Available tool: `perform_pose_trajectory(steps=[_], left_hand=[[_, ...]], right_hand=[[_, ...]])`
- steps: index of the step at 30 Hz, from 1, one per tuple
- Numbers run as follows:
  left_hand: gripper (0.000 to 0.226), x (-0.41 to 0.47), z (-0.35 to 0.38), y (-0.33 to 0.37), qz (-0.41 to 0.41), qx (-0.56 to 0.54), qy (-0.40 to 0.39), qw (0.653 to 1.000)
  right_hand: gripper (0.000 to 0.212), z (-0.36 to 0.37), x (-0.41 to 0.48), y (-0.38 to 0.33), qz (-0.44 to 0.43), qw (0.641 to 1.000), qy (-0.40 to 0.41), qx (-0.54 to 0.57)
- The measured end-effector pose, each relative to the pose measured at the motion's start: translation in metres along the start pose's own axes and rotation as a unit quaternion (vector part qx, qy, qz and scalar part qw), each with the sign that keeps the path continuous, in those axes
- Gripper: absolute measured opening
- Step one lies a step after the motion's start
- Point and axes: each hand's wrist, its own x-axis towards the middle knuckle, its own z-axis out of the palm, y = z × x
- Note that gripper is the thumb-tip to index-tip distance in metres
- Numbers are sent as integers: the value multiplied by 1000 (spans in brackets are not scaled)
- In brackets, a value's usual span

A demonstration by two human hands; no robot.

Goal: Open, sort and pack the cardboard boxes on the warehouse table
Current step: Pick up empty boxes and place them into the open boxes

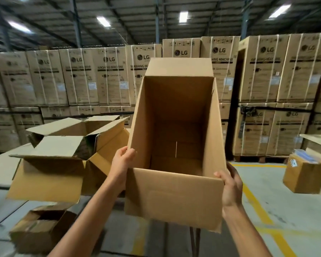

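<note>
I hold up a tall, plain cardboard box (174, 197) in front of me, tilted so that I look into its open, hollow inside. My left hand (121, 160) grips its left wall near the front corner, thumb over the rim. At the front right corner my right hand (230, 184) grips the box, thumb on the rim and fingers round the outside. The near flap hangs down towards me and the far flap stands up. Left of it, a second large box (50, 180) lies on the table (0, 167) with its flaps spread open.
A small open box (39, 230) sits low at the left, below the table edge. Another small box (304, 175) stands at the right by a second table (317, 140). Stacked washing-machine cartons (107, 76) wall off the back. Yellow lines mark the concrete floor (267, 210).
</note>
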Motion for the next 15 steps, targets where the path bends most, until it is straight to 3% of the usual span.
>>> perform_pose_trajectory(steps=[4,6,11,15], left_hand=[[97,-11,-49,21,-27,8,-41,999],[104,-14,-73,29,-26,-2,-42,999],[76,2,-137,49,27,-16,41,999],[54,30,-195,73,89,-48,100,990]], right_hand=[[70,31,-29,-6,-38,999,-22,33],[67,52,-43,-8,-68,995,-49,49],[60,122,-59,-19,-135,983,-110,55],[62,199,-66,-24,-137,975,-146,91]])
